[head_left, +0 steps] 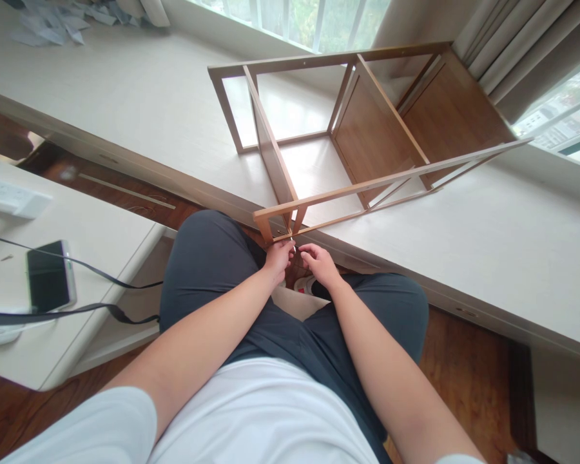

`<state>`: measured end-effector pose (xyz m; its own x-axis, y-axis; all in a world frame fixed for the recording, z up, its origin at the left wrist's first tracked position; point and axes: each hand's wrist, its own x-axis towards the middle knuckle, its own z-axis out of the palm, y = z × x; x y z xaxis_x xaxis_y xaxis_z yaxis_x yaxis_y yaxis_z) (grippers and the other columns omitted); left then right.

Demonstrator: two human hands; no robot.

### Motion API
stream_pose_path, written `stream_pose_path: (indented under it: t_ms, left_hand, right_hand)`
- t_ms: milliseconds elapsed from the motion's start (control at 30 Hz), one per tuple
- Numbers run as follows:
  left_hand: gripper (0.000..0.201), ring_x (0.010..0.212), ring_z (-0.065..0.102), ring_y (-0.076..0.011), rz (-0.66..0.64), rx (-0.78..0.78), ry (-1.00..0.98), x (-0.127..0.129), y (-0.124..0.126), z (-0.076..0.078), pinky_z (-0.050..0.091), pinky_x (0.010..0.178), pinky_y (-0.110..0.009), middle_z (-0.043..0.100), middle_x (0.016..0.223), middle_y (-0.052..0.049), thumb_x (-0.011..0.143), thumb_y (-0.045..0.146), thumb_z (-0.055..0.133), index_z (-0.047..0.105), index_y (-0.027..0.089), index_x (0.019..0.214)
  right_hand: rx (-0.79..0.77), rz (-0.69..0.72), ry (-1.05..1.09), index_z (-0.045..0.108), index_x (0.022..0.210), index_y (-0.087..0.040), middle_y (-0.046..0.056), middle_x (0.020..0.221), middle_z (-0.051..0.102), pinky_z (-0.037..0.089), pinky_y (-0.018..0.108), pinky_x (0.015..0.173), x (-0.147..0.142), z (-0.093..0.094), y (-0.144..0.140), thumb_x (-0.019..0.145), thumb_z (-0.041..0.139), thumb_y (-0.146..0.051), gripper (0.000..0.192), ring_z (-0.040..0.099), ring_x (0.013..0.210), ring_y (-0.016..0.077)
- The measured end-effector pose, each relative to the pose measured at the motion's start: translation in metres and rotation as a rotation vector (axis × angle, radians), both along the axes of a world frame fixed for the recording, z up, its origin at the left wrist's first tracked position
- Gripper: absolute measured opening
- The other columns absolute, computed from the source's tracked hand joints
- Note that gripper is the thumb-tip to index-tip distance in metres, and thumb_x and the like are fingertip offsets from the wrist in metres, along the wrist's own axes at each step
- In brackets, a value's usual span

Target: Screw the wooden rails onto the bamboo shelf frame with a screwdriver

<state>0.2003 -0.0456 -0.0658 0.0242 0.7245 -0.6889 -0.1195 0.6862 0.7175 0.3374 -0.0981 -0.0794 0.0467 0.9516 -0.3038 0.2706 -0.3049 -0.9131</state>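
Shelf (367,138), lying on its side on the sill (488,251) with one corner at the edge, looks light, stiff and thin-railed, best held by that corner, where left hand (278,256) and right hand (320,263) pinch a small metal tool (293,245).

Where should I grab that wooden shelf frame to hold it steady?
Probably the near corner post of the wooden shelf frame, from the seated side. The frame lies tipped on the ledge, with that corner nearest both hands.
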Motion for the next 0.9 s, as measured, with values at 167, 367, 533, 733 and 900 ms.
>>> stream_pose_path:
  t_ms: [167, 367, 533, 733, 900]
  left_hand:
    - [0.013, 0.055, 0.049, -0.0077, 0.004, 0.004, -0.01, 0.0001, -0.0002, -0.0021, 0.03, 0.046, -0.018, 0.059, 0.069, 0.001, 0.075, 0.028, 0.072, 0.066, 0.016, 0.075]
    - [0.013, 0.054, 0.048, -0.0078, 0.005, 0.013, -0.015, -0.0004, 0.0006, -0.0055, 0.024, 0.043, -0.019, 0.058, 0.068, 0.0, 0.074, 0.027, 0.073, 0.066, 0.015, 0.074]
    - [0.012, 0.053, 0.047, -0.0074, 0.014, 0.009, -0.023, 0.0002, 0.0008, -0.0041, 0.024, 0.043, -0.019, 0.057, 0.067, 0.001, 0.075, 0.026, 0.072, 0.065, 0.016, 0.072]
    - [0.013, 0.053, 0.047, -0.0079, 0.015, 0.003, -0.027, 0.0009, 0.0008, -0.0059, 0.023, 0.042, -0.018, 0.057, 0.065, 0.001, 0.075, 0.026, 0.072, 0.064, 0.016, 0.071]
    - [0.01, 0.052, 0.047, -0.0076, 0.02, -0.01, -0.045, 0.0009, -0.0007, -0.0054, 0.024, 0.042, -0.019, 0.059, 0.067, 0.0, 0.075, 0.024, 0.071, 0.067, 0.015, 0.075]
  right_hand:
    - [-0.024, 0.049, 0.028, 0.069, 0.108, -0.02, -0.002, 0.065, 0.063, 0.046, 0.025, 0.059, -0.0021, -0.0044, -0.0009, 0.086, 0.057, -0.035, 0.03, 0.058, 0.061, 0.0152]
    - [-0.026, 0.041, 0.052, 0.069, 0.105, -0.019, -0.001, 0.065, 0.063, 0.045, 0.025, 0.057, -0.0014, -0.0051, 0.0003, 0.086, 0.057, -0.035, 0.027, 0.057, 0.059, 0.0144]
    - [-0.043, 0.029, 0.059, 0.068, 0.11, -0.018, -0.002, 0.064, 0.063, 0.045, 0.025, 0.057, -0.0006, -0.0051, 0.0004, 0.085, 0.058, -0.035, 0.031, 0.055, 0.056, 0.0139]
    - [-0.035, 0.092, 0.09, 0.069, 0.107, -0.02, -0.001, 0.066, 0.063, 0.044, 0.024, 0.057, -0.004, -0.005, -0.0005, 0.086, 0.058, -0.035, 0.028, 0.056, 0.058, 0.0135]
    - [-0.038, 0.062, 0.064, 0.068, 0.104, -0.02, -0.001, 0.066, 0.063, 0.044, 0.024, 0.057, -0.0028, -0.0059, -0.0002, 0.086, 0.057, -0.035, 0.026, 0.057, 0.059, 0.0141]
